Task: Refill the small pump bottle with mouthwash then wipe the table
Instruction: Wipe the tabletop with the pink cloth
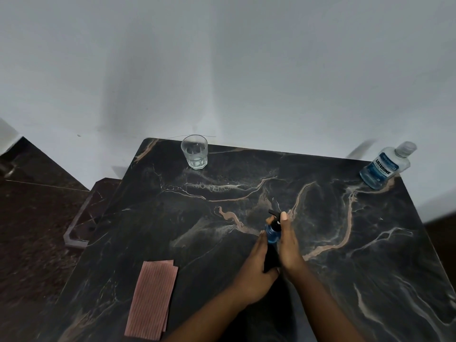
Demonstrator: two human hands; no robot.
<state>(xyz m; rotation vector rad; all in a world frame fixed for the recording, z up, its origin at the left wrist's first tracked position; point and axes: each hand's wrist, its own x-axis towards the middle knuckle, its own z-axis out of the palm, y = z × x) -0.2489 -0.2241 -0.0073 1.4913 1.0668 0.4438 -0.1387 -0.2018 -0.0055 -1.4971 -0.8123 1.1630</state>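
Both hands meet near the middle of the worktop (320,218), around the pump bottle (272,232). The left hand (256,265) grips the bottle's body from the 9 o'clock side, its fingers curled about the blue lower part. The right hand (287,245) comes in from 3 o'clock, thumb and a finger pinching the black pump head (275,216). The bottle stands upright between them, long axis vertical, the nozzle pointing off toward 11 o'clock. It shows blue inside, though how full it is I cannot tell. With the pump head seated on the neck, my guess is that it is being screwed, on or off I cannot say; the right hand is the one placed to turn it, the left to steady. The mouthwash (385,166) stands well apart at the far corner, about 2 o'clock from the hands, cap on, nearer the right hand. A glass (195,151) sits at the far edge toward 11 o'clock. The cloth (153,299) lies flat at 8 o'clock, nearer the left hand, untouched, so wiping has not begun.
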